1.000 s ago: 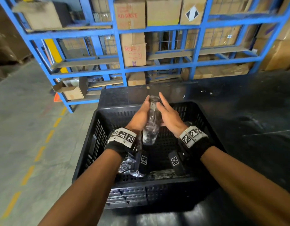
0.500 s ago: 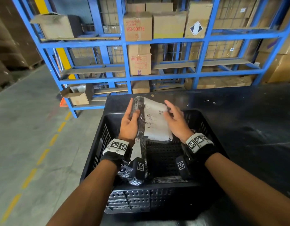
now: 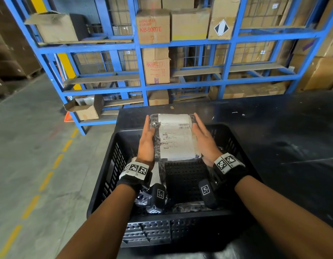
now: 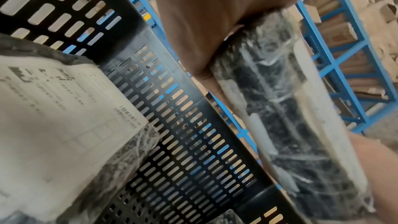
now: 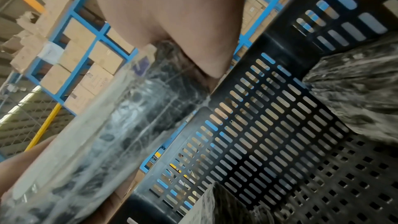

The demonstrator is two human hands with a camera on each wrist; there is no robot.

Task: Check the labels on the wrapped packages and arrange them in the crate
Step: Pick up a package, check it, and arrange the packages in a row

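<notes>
A wrapped package (image 3: 176, 139) in clear film over dark contents faces me with its white printed label and barcode up. It is held level above the far half of the black slotted crate (image 3: 113, 165). My left hand (image 3: 147, 144) grips its left edge and my right hand (image 3: 204, 142) its right edge, thumbs on the label side and fingers stretched forward along the sides. The left wrist view shows the package's (image 4: 280, 108) dark side. Other wrapped packages (image 3: 190, 206) lie in the crate's near part; one shows a label (image 4: 53, 117).
The crate stands at the left end of a black table (image 3: 283, 137). Behind it rises a blue steel rack (image 3: 182, 86) loaded with cardboard boxes. Grey floor with a yellow dashed line (image 3: 57, 161) runs on the left. An open carton (image 3: 83, 109) sits at the rack's foot.
The package was on edge between my palms, then turned label-up. It now lies flatter and squarer to me, with both hands slid out to its side edges.
</notes>
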